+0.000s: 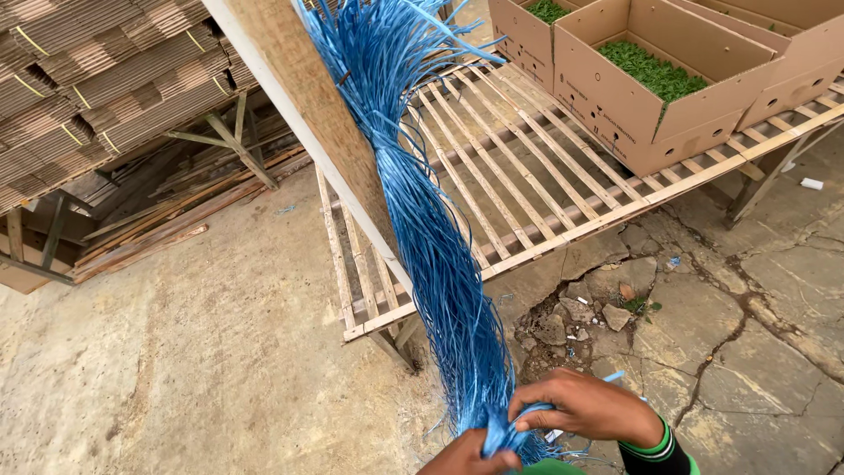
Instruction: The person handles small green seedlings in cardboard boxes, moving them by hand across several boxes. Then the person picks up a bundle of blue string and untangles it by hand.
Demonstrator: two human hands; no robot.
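Underfoot, cracked concrete floor [220,352] fills most of the view, with a broken patch of rubble [580,321] just right of the strands. Above that patch a slatted wooden rack [492,176] stretches away, and on its far right end stand open cardboard boxes [642,105] filled with green leaves [655,70]. Far left of the strands, bundles of flattened cardboard [97,88] lie stacked on a rough timber frame, loose planks beneath them. A wooden post [308,114] slants down from the top edge, and against its right side hangs the thick hank of blue strands [431,229], dropping to the bottom of the picture. At the hank's lower end are both hands. The right hand [585,409], in a black cuff with green stripes, is curled shut over a pinch of strands. The left hand [470,457], mostly cut off by the bottom edge, is closed on the strands just below and left of it.
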